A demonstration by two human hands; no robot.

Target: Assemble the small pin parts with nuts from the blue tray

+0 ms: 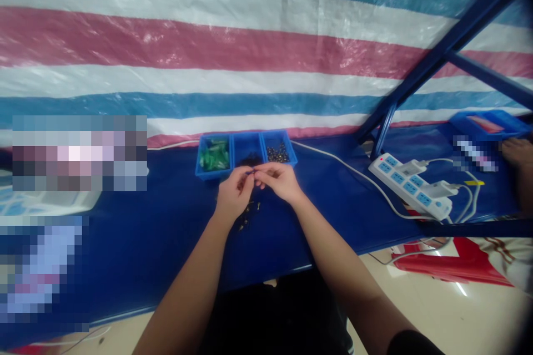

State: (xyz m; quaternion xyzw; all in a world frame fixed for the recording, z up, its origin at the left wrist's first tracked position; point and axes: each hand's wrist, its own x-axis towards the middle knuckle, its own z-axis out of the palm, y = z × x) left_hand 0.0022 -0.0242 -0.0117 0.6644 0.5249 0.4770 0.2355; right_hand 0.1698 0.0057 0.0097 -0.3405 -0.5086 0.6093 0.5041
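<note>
A white power strip (413,184) lies at right on the blue table (145,233); a striped tarp (208,39) hangs behind.

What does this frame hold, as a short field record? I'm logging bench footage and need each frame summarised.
left hand: left hand, fingertips pinched on a small dark part, too small to identify
right hand: right hand, fingertips meeting the left's on the same part
below hands: small dark parts loose on the blue table
behind hands: three blue bins; left one holds green pieces
right side: white power strip, plugs inserted
</note>
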